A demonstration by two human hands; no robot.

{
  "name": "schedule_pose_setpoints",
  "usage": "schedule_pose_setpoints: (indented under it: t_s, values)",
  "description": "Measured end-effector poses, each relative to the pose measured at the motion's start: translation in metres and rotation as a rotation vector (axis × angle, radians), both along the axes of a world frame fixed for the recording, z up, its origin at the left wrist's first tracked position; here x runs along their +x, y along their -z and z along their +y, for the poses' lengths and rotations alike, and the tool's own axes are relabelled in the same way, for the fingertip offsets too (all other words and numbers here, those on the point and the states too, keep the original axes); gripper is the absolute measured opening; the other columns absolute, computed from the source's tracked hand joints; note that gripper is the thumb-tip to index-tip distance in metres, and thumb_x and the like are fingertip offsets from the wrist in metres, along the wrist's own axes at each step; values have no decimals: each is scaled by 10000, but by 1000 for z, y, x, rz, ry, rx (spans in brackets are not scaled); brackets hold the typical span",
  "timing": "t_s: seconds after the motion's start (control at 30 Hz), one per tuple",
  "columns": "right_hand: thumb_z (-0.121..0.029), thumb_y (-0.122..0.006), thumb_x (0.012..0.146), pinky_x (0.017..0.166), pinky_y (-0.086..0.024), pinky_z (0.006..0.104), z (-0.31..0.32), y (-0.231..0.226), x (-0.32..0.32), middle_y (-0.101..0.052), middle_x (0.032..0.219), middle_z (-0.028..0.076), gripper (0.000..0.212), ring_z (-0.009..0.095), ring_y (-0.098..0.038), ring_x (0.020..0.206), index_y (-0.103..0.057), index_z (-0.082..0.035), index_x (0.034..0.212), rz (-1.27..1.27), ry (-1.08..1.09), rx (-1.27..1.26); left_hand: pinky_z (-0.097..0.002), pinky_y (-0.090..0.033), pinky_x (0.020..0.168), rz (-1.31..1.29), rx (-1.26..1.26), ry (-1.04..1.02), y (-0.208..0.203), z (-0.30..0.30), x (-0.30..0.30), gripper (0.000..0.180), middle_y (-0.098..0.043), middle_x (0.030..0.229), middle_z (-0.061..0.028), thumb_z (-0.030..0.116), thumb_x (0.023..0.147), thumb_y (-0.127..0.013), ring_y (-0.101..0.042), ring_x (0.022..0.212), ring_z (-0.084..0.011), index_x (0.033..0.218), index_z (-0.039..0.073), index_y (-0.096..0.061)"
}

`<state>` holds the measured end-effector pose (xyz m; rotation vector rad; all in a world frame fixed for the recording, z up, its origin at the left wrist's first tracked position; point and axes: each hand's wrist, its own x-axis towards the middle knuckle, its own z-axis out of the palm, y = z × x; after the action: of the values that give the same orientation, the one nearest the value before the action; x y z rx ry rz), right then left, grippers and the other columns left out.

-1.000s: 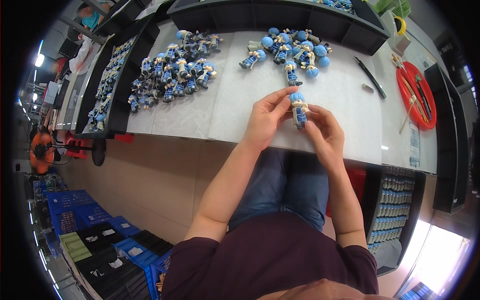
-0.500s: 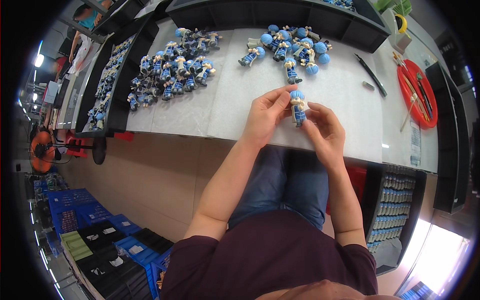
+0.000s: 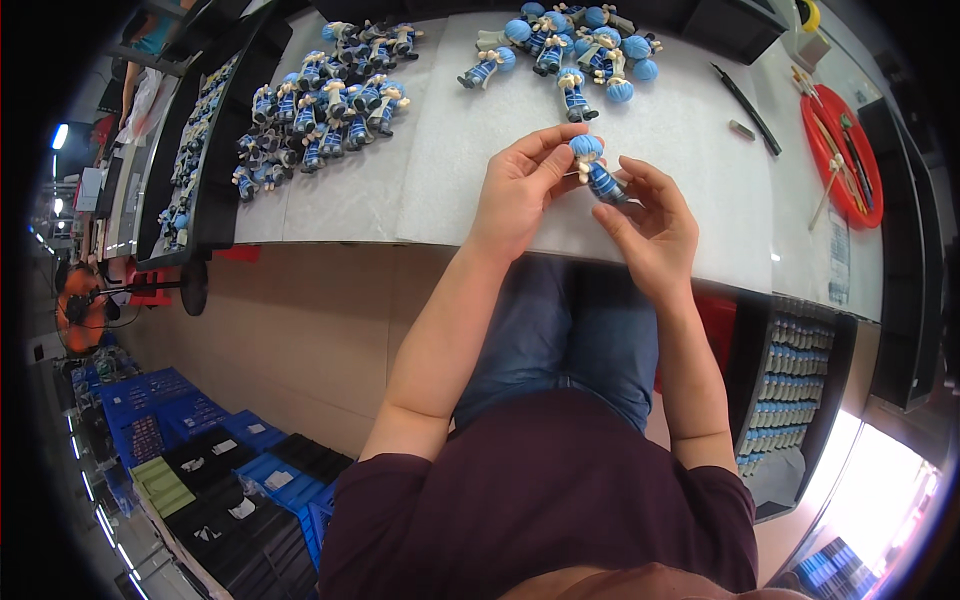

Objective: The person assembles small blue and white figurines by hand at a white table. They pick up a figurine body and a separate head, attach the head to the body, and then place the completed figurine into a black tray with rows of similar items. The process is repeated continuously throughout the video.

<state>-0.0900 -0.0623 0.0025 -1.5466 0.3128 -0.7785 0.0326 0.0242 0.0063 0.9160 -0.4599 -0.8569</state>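
A small figurine (image 3: 602, 182) with ribbed blue hair and a blue-and-white outfit is held above the near part of the white table. It leans, with its head up to the left and its feet down to the right. My left hand (image 3: 520, 190) pinches it by the head and upper body between thumb and fingers. My right hand (image 3: 655, 225) curls round the feet end, thumb below and fingers above. Just beyond stands out a lone similar figurine (image 3: 573, 95), lying in front of a pile of blue-haired figurines (image 3: 550, 45).
To the left is a larger heap of figurines (image 3: 325, 105), beside a black tray (image 3: 225, 190) of more. At right lie a black pen (image 3: 745, 105), a grey eraser-like block (image 3: 741, 130) and a red dish (image 3: 870, 190) with brushes. A black crate (image 3: 745, 400) holds figurine rows below.
The held figurine has tipped from upright to slanting, its feet swinging right toward my right hand. The whole view has shifted, with the table sitting higher in the picture.
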Motion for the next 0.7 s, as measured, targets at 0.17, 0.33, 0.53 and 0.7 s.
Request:
schedule_pose_setpoints:
  t_s: [0.17,0.33,0.53,0.7]
  values:
    - [76,-632,714,788,-474,276,-1,5,-1,-528,1030,93,452,146,-531,933,-481,9,1135,-32,40,-18,-287,-467,778,-128,81,-28,5,-1,1,273,-599,1018,-105,114,862,-536,-573,908,-155,1100,-20,-524]
    - [43,-619,738,797,-466,286,-3,-6,0,-536,1017,115,467,164,-540,935,-443,6,1169,11,-5,73,-326,-466,822,-82,-13,-40,4,1,2,290,-582,1051,-137,37,843,-531,-565,963,-198,1126,-15,-499]
    - [-3,-606,783,786,-476,274,-3,-7,-1,-551,989,143,441,177,-566,898,-420,6,1183,73,-47,210,-386,-458,879,-31,-118,-3,2,2,4,355,-524,1144,-173,-32,843,-466,-518,1070,-265,1195,5,-434]
    - [2,-595,792,797,-474,272,-6,-4,0,-556,1004,147,421,167,-563,915,-425,6,1176,55,-48,154,-353,-460,877,-15,-146,-5,0,2,1,350,-529,1139,-148,-55,837,-460,-522,1063,-226,1183,-1,-454]
